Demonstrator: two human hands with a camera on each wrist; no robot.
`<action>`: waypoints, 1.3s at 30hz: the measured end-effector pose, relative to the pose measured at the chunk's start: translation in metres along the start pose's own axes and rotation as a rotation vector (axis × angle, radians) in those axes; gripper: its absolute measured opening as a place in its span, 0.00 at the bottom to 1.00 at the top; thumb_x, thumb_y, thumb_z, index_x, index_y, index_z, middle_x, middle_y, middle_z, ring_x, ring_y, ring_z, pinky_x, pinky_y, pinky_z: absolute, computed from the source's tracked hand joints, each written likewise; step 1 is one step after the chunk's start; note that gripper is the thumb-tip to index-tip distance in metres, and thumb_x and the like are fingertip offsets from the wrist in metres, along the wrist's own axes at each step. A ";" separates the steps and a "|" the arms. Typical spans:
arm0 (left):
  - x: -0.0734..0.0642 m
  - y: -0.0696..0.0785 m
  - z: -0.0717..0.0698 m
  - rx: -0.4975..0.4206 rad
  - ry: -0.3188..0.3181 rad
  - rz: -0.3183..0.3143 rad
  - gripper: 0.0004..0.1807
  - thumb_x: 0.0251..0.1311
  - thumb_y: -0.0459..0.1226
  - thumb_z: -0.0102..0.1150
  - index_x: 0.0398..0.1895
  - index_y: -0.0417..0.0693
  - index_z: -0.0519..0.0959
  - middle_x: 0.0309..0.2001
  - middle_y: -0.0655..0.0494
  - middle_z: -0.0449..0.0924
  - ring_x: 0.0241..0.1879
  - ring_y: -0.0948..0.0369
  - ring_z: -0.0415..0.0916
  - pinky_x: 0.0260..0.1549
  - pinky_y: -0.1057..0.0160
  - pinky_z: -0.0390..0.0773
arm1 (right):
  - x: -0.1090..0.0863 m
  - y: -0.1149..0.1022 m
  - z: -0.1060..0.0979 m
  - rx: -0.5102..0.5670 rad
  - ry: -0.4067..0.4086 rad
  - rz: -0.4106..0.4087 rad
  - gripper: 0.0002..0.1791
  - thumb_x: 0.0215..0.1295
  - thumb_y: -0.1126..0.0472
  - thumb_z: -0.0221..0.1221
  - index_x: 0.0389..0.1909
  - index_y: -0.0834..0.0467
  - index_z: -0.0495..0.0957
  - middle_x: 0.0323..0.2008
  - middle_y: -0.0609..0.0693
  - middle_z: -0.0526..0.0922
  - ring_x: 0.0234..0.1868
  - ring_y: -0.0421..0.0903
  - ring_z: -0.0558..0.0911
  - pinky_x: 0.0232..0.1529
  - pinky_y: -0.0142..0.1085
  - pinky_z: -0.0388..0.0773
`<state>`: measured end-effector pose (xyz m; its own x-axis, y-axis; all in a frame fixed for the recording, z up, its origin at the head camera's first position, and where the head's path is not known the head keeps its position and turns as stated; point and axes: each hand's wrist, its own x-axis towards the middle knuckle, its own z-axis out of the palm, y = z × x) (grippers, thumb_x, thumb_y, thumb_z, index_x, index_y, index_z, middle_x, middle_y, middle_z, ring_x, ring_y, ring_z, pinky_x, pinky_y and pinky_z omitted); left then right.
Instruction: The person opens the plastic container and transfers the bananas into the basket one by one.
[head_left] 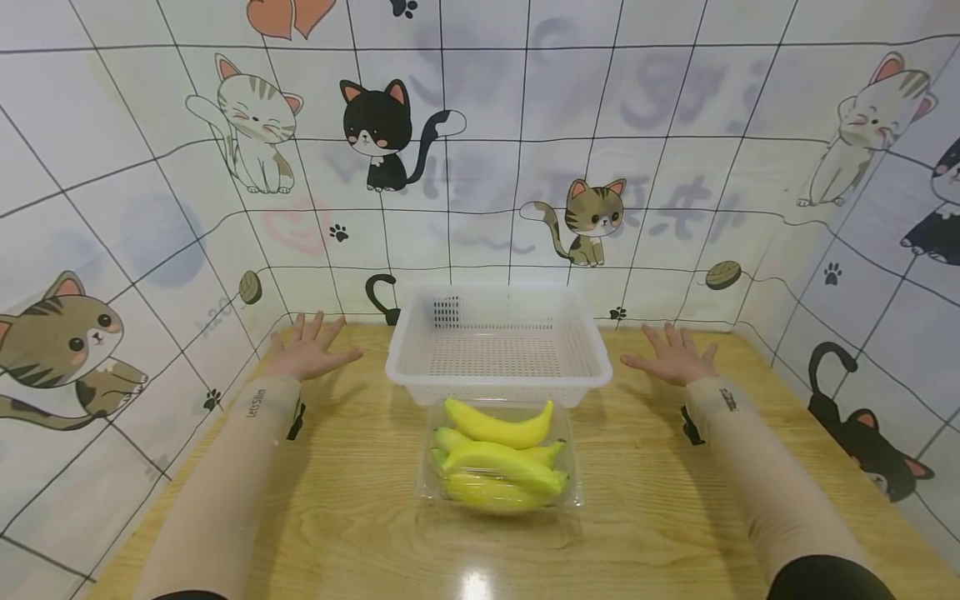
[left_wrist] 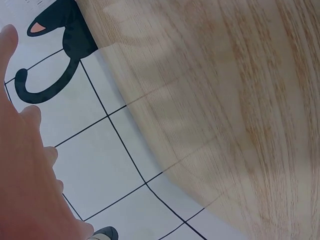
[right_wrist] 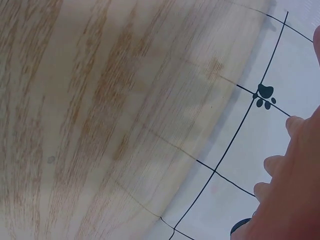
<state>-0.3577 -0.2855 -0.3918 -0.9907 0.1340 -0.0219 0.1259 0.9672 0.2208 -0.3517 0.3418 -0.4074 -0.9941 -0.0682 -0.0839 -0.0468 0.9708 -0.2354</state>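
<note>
My left hand [head_left: 309, 354] is spread with straight fingers at the far left of the table, holding nothing. On the other side my right hand [head_left: 672, 358] is spread the same way, also with nothing in it. Between the hands stands a white plastic basket [head_left: 401, 371] with perforated walls and floor. Directly in front of it sits a clear plastic box [head_left: 576, 492] with several yellow bananas [head_left: 502, 429] in it. Both hands are apart from the basket. The left wrist view shows part of the left hand [left_wrist: 25, 175]; the right wrist view shows part of the right hand [right_wrist: 287, 185].
The wooden table [head_left: 352, 500] carries the basket and box. A white cat-print sheet [head_left: 480, 183] with black grid lines rises behind the table and along both sides. Light glares off the table near its front.
</note>
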 end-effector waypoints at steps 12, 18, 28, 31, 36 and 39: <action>0.001 0.000 0.005 -0.006 -0.002 0.017 0.53 0.56 0.75 0.35 0.78 0.58 0.41 0.76 0.42 0.27 0.71 0.38 0.19 0.58 0.29 0.21 | -0.007 -0.002 0.000 0.037 -0.033 -0.023 0.56 0.60 0.22 0.41 0.77 0.56 0.37 0.72 0.72 0.31 0.69 0.76 0.32 0.51 0.76 0.20; 0.002 0.001 0.006 -0.037 0.091 0.099 0.50 0.60 0.72 0.38 0.77 0.53 0.49 0.75 0.37 0.40 0.71 0.34 0.38 0.61 0.28 0.39 | -0.016 -0.009 -0.005 0.116 0.009 -0.091 0.51 0.67 0.27 0.39 0.77 0.56 0.35 0.72 0.72 0.31 0.69 0.76 0.33 0.52 0.76 0.21; -0.030 0.027 -0.003 -0.242 0.238 0.160 0.38 0.67 0.60 0.47 0.67 0.41 0.68 0.64 0.39 0.68 0.60 0.40 0.67 0.57 0.38 0.65 | -0.058 -0.053 -0.012 0.346 0.186 -0.343 0.39 0.76 0.48 0.45 0.77 0.60 0.40 0.73 0.69 0.40 0.72 0.70 0.39 0.60 0.73 0.36; -0.046 0.038 -0.001 -0.350 0.244 0.155 0.32 0.68 0.56 0.50 0.63 0.42 0.72 0.57 0.41 0.75 0.51 0.43 0.75 0.47 0.43 0.74 | -0.071 -0.073 -0.010 0.359 0.239 -0.428 0.39 0.74 0.51 0.49 0.76 0.62 0.43 0.73 0.68 0.44 0.72 0.68 0.42 0.63 0.70 0.40; -0.068 0.048 0.006 -0.432 0.264 0.143 0.23 0.68 0.51 0.53 0.56 0.45 0.78 0.46 0.47 0.81 0.42 0.50 0.79 0.37 0.51 0.78 | -0.100 -0.110 -0.010 0.351 0.270 -0.529 0.39 0.70 0.52 0.55 0.75 0.61 0.49 0.74 0.66 0.47 0.72 0.68 0.46 0.61 0.71 0.43; -0.079 0.052 0.013 -0.450 0.268 0.137 0.20 0.68 0.50 0.54 0.52 0.47 0.80 0.42 0.50 0.82 0.39 0.53 0.79 0.34 0.55 0.77 | -0.117 -0.130 -0.008 0.308 0.271 -0.569 0.40 0.68 0.51 0.58 0.76 0.55 0.51 0.74 0.62 0.47 0.72 0.66 0.48 0.60 0.72 0.43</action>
<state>-0.2726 -0.2426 -0.3908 -0.9525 0.1352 0.2730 0.2786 0.7491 0.6011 -0.2301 0.2251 -0.3595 -0.8146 -0.4479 0.3686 -0.5772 0.6891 -0.4382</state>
